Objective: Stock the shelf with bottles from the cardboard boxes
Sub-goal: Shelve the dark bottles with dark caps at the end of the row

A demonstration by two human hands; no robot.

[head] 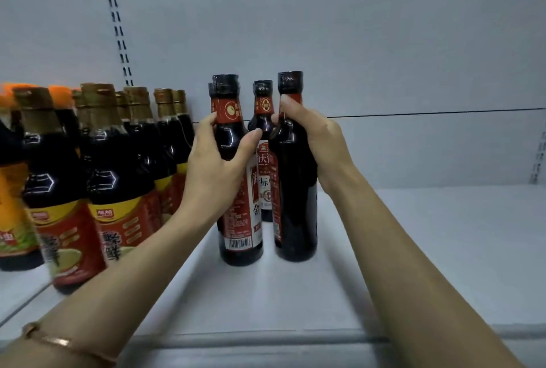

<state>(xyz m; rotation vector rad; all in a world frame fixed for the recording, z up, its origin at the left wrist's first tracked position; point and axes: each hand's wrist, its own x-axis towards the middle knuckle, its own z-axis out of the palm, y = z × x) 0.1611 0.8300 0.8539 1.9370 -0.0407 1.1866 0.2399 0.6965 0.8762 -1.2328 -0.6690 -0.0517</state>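
Note:
Two dark sauce bottles with red labels stand upright side by side on the white shelf (413, 249). My left hand (215, 160) is wrapped around the shoulder of the left bottle (239, 225), whose barcode faces me. My right hand (310, 143) grips the neck and shoulder of the right bottle (295, 214). Behind them, between the two, stands a third bottle (263, 119) of the same kind, and a further cap peeks out behind the left bottle. No cardboard box is in view.
Several rows of dark bottles with gold caps and red-yellow labels (118, 190) fill the shelf to the left, close to my left forearm. The shelf's white back wall (384, 57) rises behind. Bare shelf extends to the right. The front rail (266, 338) runs under my arms.

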